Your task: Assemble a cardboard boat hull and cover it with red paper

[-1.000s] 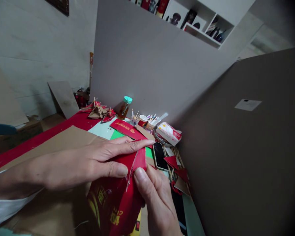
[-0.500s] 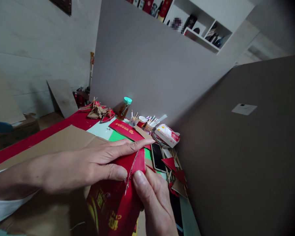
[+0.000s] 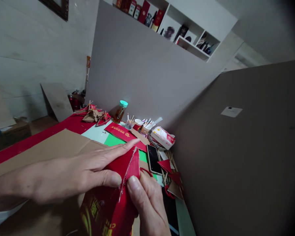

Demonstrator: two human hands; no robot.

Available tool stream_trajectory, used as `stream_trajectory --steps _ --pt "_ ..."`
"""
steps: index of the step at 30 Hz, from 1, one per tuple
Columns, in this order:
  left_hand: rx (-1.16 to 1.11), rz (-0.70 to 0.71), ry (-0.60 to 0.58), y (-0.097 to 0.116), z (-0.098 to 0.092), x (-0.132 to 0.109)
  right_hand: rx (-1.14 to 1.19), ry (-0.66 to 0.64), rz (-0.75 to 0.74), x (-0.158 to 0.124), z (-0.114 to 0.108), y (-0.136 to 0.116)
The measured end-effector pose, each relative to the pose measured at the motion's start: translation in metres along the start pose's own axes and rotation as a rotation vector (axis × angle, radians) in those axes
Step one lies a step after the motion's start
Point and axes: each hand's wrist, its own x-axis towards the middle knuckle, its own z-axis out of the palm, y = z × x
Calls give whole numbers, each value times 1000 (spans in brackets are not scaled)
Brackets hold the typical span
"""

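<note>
Big brown board [image 3: 248,147] stands upright along the right, grey board [image 3: 147,72] at the far side, both walling in the desk [image 3: 64,123]; wall shelf [image 3: 186,29] above holds boxes and bottles. Flat cardboard sheet [image 3: 51,144] covers the near left of the desk, likely as a work surface. On it, near centre, sits the red carton [image 3: 108,203] with yellow print, being pulled apart or folded along a torn edge. Left hand [image 3: 71,173] lies flat across its top, index finger stretched along the edge and thumb pressed to the face, pinning it down. Right hand [image 3: 147,206] comes up from below, thumb and fingers pinching the red flap right at the seam. Supplies pushed to the far side, out of the way: tissue pack [image 3: 162,137], jar with teal lid [image 3: 119,112], cups of sticks [image 3: 137,124], phone [image 3: 153,159] lying flat, small red paper triangles [image 3: 170,168] by the brown board.
</note>
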Motion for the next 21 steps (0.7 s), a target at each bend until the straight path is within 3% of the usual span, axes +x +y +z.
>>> stream_trajectory --steps 7,12,17,21 --pt "18 49 12 -6 4 -3 52 80 8 -1 7 -8" --pt "-41 16 -18 -3 2 -1 149 45 266 7 5 -25" --pt "-53 -39 -27 3 1 -2 188 -47 225 14 1 -23" --pt "-57 -27 -17 6 0 0 190 7 276 11 2 -23"
